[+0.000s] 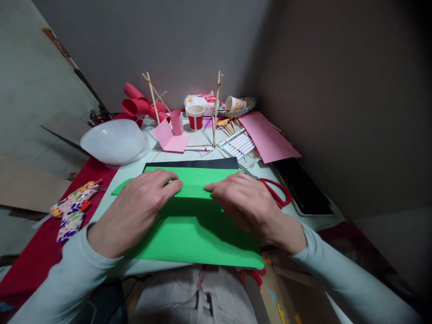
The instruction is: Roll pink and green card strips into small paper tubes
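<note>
A green sheet point(199, 234) lies at the table's front edge, with a folded strip raised across its upper part. My left hand point(138, 202) grips the left part of this fold, thumb and fingers together. On the right part, my right hand point(246, 202) pinches the same fold. A black sheet point(202, 164) shows behind the green one. Beside my right hand lie scissors with red handles point(286, 194), their blades partly hidden. A small green piece point(120, 187) sticks out left of my left hand.
Behind are a stick frame point(216, 112), a red paper cup point(195, 118), markers point(239, 145) and pink paper point(268, 139). A translucent bowl point(114, 141) stands left, above a patterned cloth item point(72, 209). A black flat device point(303, 189) lies right.
</note>
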Motion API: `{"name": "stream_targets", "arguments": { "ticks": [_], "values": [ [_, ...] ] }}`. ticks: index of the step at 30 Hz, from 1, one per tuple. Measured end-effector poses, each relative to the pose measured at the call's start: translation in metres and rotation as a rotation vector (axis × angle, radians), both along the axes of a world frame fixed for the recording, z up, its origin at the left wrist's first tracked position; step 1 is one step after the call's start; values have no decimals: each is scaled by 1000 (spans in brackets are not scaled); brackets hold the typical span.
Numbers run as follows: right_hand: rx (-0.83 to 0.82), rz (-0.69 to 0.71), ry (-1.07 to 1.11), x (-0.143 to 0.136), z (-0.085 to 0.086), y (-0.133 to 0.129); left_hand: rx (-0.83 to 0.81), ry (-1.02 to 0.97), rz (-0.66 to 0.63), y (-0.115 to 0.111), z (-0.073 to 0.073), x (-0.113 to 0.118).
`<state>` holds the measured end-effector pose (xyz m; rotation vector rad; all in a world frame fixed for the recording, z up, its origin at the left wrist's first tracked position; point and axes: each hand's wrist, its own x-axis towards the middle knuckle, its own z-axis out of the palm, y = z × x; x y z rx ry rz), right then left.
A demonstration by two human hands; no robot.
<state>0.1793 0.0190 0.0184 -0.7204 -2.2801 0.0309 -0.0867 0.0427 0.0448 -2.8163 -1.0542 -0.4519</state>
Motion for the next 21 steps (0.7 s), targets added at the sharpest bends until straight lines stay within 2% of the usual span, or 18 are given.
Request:
{"name": "stream_targets", "arguments": {
  "ticks": [2,4,7,9,12,17,21],
  "values": [
    [136,-19,-135,-3,-6,-10,187,-7,-31,-12,-17,0],
    [196,-44,-213,-8,-15,-22,251,-8,-48,-24,-38,-3],
    [170,-73,-256,-14,-28,-40,198,-8,2,-41,-66,-12],
    [132,-83,-267,-17,-35,-48,144,-23,39,-51,-79,-16],
    [99,-95,-267,-19,-39,-55,149,-18,75,-62,-88,-18],
    [79,-119,-306,-19,-37,-59,127,23,164,-75,-89,-10],
    [63,-128,-336,-21,-34,-59,132,-22,56,-76,-90,0]
  ]
}}
